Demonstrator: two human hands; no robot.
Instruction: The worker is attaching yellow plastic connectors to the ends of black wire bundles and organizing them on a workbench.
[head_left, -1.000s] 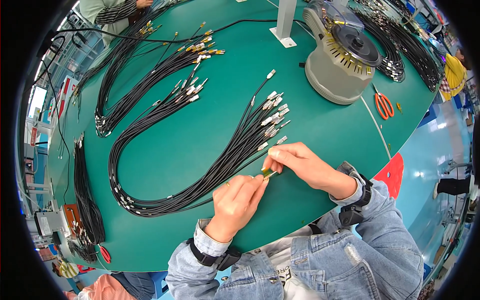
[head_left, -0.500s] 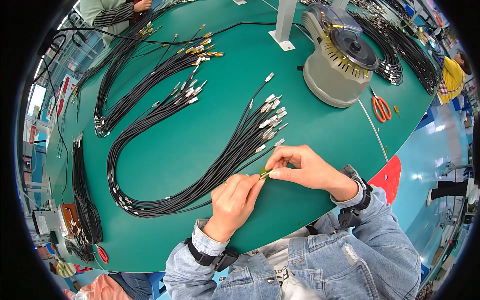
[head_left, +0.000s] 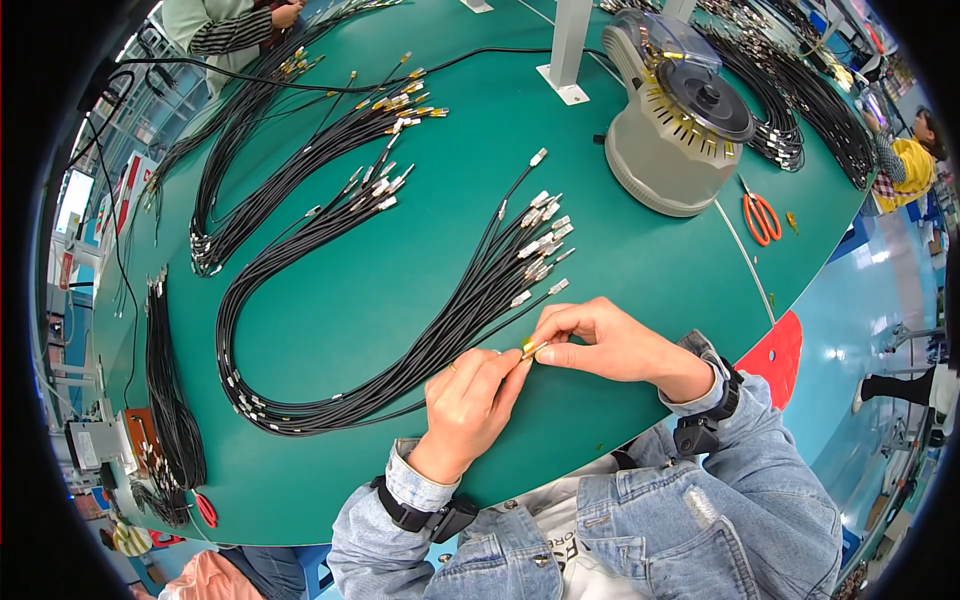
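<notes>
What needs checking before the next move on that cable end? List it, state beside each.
1. Left hand pinching the gold connector: ok.
2. Right hand gripping the same connector: ok.
3. Connector fully seated on its cable: cannot tell, fingers hide it.
4. Black cable bundle lying beside the hands on the green table: ok.
5. Orange scissors lying apart from both hands: ok.

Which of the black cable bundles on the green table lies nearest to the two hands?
The U-shaped bundle with silver plugs, whose ends fan out just above the right hand and left hand; the others lie further up and left.
</notes>
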